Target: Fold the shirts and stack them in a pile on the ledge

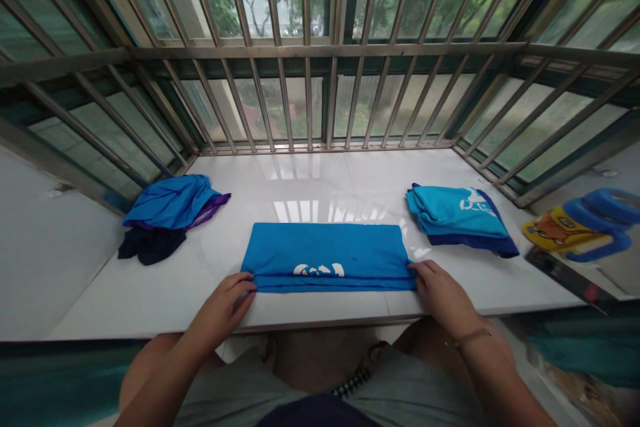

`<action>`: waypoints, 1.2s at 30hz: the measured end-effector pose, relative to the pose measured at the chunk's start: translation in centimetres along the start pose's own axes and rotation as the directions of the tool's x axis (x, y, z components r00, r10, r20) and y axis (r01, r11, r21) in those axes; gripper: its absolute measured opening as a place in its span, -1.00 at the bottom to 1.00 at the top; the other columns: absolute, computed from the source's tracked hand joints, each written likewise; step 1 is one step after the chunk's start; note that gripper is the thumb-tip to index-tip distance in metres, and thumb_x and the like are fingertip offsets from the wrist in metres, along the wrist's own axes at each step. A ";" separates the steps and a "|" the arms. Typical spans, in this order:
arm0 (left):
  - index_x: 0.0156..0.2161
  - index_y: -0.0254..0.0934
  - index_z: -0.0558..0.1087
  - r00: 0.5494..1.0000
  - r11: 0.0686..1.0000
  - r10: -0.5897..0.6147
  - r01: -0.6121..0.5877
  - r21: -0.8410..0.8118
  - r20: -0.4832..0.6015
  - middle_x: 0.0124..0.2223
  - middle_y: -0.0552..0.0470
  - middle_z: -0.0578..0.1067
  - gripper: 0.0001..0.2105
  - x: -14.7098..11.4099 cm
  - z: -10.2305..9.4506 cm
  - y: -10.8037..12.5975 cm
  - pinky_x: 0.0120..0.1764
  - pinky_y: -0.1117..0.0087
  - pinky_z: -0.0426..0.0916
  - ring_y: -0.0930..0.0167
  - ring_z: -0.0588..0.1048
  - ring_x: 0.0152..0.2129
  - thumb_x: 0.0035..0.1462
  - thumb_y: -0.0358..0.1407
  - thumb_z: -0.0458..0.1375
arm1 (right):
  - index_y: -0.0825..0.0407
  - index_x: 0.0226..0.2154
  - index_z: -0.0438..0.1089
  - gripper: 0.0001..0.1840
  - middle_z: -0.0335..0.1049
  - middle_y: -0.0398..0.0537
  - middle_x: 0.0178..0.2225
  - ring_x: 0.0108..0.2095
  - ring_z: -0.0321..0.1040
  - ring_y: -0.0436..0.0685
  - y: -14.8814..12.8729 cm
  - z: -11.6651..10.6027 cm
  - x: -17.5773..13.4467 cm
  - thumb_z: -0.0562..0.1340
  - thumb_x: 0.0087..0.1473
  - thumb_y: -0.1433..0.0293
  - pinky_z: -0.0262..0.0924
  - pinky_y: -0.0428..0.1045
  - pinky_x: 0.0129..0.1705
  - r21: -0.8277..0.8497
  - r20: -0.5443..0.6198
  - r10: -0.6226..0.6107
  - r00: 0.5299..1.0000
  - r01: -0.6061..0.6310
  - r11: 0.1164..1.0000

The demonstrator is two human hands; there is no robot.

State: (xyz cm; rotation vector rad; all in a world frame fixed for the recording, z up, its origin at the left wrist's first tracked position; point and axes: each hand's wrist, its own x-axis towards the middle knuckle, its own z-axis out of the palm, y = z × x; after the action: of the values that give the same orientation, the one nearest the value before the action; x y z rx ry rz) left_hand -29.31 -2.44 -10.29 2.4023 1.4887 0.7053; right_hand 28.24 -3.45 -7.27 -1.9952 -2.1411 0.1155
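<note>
A blue piece of clothing [325, 247], looking like a T-shirt, lies on the white sill in front of me, folded into a long flat rectangle. A white print shows near its front edge, where the cloth is doubled into layers. My left hand [235, 298] pinches the front left corner between thumb and fingers. At the opposite end, my right hand [430, 280] grips the front right corner the same way. Both hands rest close to the sill, and the fabric stretches straight between them.
To the left lies a loose heap of blue, purple and dark clothes [173, 203]. Folded clothes [457, 217], turquoise over navy, are stacked on the right. Beyond them are a blue-and-yellow bottle [585, 220] and a dark flat box [565, 273]. Metal window bars [330, 100] enclose the sill [320, 180].
</note>
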 end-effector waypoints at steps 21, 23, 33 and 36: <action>-0.12 -0.17 0.63 0.924 0.939 -0.327 0.295 -0.176 -0.197 -0.11 -0.05 0.69 -0.69 3.7 -0.2 -3.2 -0.06 0.23 0.51 0.23 0.61 -0.17 0.35 -0.02 0.15 | 0.06 -0.19 0.57 -0.36 0.64 0.20 -0.29 -0.29 0.52 0.35 -1.0 -2.0 7.3 0.23 0.03 -0.15 0.27 0.10 -0.28 0.469 -0.125 0.591 0.796 -0.478 0.743; -0.12 -0.17 0.64 0.905 0.909 -0.378 0.323 -0.265 -0.194 -0.12 -0.05 0.69 -0.67 3.6 -0.2 -2.7 -0.14 0.25 0.50 0.26 0.60 -0.24 0.33 0.02 0.17 | 0.08 -0.13 0.57 -0.38 0.64 0.20 -0.24 -0.26 0.51 0.34 -3.6 -3.2 8.5 0.26 0.01 -0.09 0.28 0.10 -0.23 0.513 -0.201 0.602 0.773 -0.441 0.737; 0.19 -0.29 0.45 0.791 0.297 -0.558 0.475 -0.828 0.253 0.11 -0.35 0.65 -0.31 10.4 1.5 2.3 -0.12 0.18 0.63 0.15 0.69 -0.05 0.27 0.28 0.22 | 0.00 -0.02 0.51 -0.79 0.64 0.04 -0.14 -0.16 0.53 0.21 -27.5 -0.2 9.5 0.26 0.33 0.50 0.26 0.04 -0.15 0.129 0.053 -0.378 0.924 0.369 0.921; 0.16 -0.27 0.40 0.733 0.358 -0.618 0.585 -0.728 0.285 -0.02 -0.26 0.68 -0.41 12.9 3.0 2.5 -0.23 0.26 0.62 0.26 0.70 -0.23 0.28 0.16 0.29 | -0.01 -0.15 0.52 -0.88 0.64 -0.03 -0.18 -0.19 0.51 0.19 -31.2 2.7 7.4 0.27 0.37 0.50 0.22 0.03 -0.24 0.135 0.132 -0.493 0.860 0.477 0.868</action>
State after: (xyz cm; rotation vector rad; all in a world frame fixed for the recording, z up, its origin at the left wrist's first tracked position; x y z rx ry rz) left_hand -21.11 8.02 -8.24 1.0415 1.4709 0.9368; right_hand -3.20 1.64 -2.92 -1.3739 -2.6150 0.3021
